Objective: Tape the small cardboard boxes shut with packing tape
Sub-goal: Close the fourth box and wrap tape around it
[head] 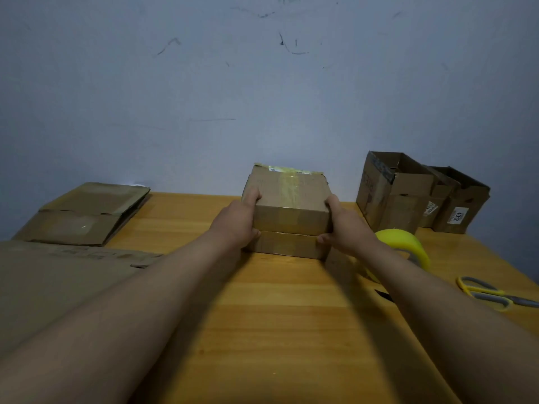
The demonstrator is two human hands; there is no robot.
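Observation:
A small taped cardboard box [288,199] sits on top of a second, flatter box [287,246] near the far edge of the wooden table [277,330]. A strip of clear yellowish tape runs across the top box's lid. My left hand [237,223] grips the top box's left side, fingers curled over its upper edge. On the opposite side, my right hand [342,225] holds it the same way, thumb low near the seam between the boxes. A yellow roll of packing tape [408,247] stands just right of my right wrist, partly hidden by my forearm.
Yellow-handled scissors [490,293] lie at the table's right edge. Open empty boxes [390,193] [460,205] stand at the back right against the wall. Flattened cardboard [84,211] is stacked at the back left, and a larger sheet [58,281] covers the left side.

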